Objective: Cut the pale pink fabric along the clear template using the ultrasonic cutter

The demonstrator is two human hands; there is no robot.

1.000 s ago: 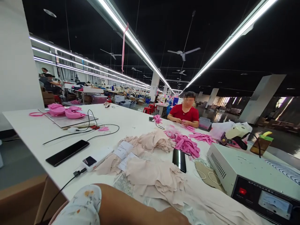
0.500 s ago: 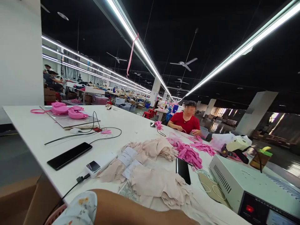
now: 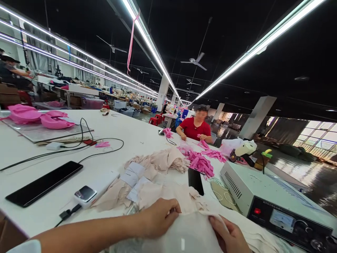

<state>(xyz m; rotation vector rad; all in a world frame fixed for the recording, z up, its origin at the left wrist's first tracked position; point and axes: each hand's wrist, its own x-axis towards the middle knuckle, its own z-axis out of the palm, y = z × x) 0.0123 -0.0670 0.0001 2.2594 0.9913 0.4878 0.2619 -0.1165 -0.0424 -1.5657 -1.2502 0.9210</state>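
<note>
At the near edge of the table, my left hand (image 3: 158,218) is closed in a pinch at the left end of a pale fabric piece (image 3: 196,223). Thumb and fingers of my right hand (image 3: 229,233) grip the same piece by its right side. The fabric spans the gap between both hands; its lower part leaves the picture, with a bright spot of reflected light there. Just beyond my hands lie beige cut fabric pieces (image 3: 168,193), loosely stacked. A paper label (image 3: 133,173) is wrapped on a bundle behind them.
A grey control box (image 3: 263,193) with a dial stands at right. Phones (image 3: 195,181), a white power bank (image 3: 97,191) and black cables (image 3: 102,149) lie on the white table (image 3: 123,133). Pink cups (image 3: 56,120) rest at left. Across, a person in red (image 3: 196,127) handles pink strips (image 3: 200,163).
Both my hands have come into view holding the pale fabric, where only a forearm and sleeve showed before. The view has turned to the right.
</note>
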